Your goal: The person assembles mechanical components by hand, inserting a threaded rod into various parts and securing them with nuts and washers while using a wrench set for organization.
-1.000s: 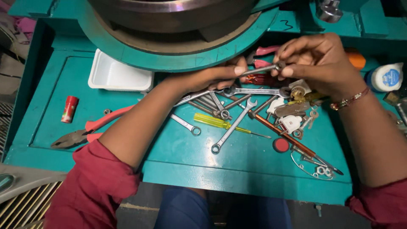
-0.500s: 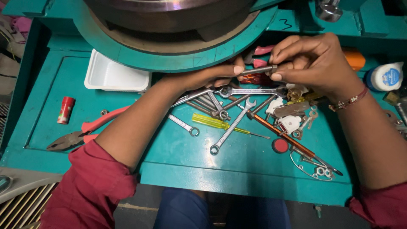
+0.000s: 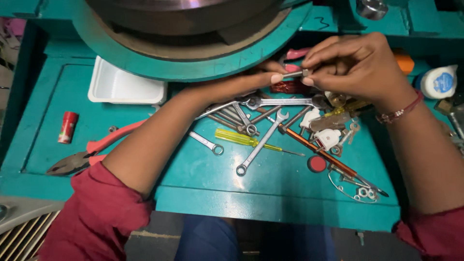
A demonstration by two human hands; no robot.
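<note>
Both hands meet over the back of the teal workbench [image 3: 290, 193], just in front of the big round teal machine base [image 3: 193, 63]. Left hand [image 3: 251, 82] pinches one end of a small metal pin-like part [image 3: 296, 74] between thumb and forefinger; right hand [image 3: 353, 65] closes its fingertips on the other end, narrow pinch, knuckles curled over. Part sits in the air between the two hands, above the tool pile, not touching the bench. Too small to tell if it is a bit, a bolt or a sleeve. Below it: a heap of combination spanners [image 3: 261, 140], yellow-handled screwdriver [image 3: 241, 138], orange-shafted screwdriver [image 3: 319, 150], a red round cap [image 3: 317, 164], white plastic pieces [image 3: 327, 137]. Off to the left: red-handled pliers [image 3: 92, 152], small red cylinder [image 3: 67, 127], white tray [image 3: 125, 87]. Far right: a white and blue tub [image 3: 439, 81]. Judgement: fiddly two-hand fit or twist of the small part. To do it well, keep both pinches short and close to the ends, hold the ends in line, turn with the right fingertips while the left just steadies. Keep it over the bench, since a slip drops it into the clutter where it would be hard to find.
</note>
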